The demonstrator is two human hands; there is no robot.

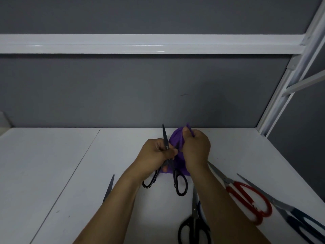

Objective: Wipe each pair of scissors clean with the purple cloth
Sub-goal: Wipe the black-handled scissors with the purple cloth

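My left hand grips a pair of black scissors near the pivot. They are spread open, one dark blade pointing up and away, both black handle loops hanging toward me. My right hand holds the purple cloth bunched around the other blade. Both hands are above the white table, near its back edge.
On the white table lie red-handled scissors at the right, dark blue-handled scissors at far right, black-handled scissors near the bottom, and a dark blade tip beside my left forearm. A grey wall stands behind.
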